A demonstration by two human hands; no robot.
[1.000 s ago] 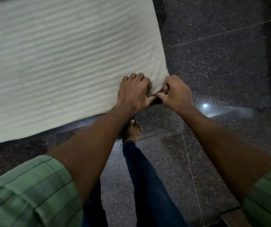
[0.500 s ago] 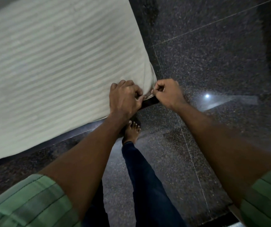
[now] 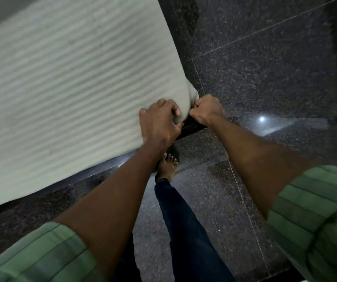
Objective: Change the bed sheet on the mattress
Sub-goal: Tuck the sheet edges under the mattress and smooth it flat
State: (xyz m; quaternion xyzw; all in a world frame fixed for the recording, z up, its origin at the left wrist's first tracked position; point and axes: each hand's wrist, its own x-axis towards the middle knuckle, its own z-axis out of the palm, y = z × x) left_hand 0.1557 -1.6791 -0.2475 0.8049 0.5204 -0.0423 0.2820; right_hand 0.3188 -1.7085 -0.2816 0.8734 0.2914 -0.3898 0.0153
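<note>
A pale, faintly striped bed sheet [image 3: 65, 94] covers the mattress, which fills the upper left of the view. Both my hands are at its near right corner. My left hand [image 3: 159, 123] is clenched on the sheet's edge on top of the corner, bunching the cloth. My right hand [image 3: 207, 110] is a fist gripping the sheet at the corner's tip, just right of the left hand. A dark strip of the bed base [image 3: 192, 128] shows under the corner between my hands.
Dark speckled granite floor [image 3: 265, 68] lies to the right and below, with a bright light reflection [image 3: 261, 119]. My bare foot [image 3: 167, 163] and blue-jeaned leg [image 3: 183, 220] stand close to the bed's edge under my left arm.
Both hands have tightened on the corner and the cloth bunches more between them. The right hand has closed into a fist. The view has shifted slightly.
</note>
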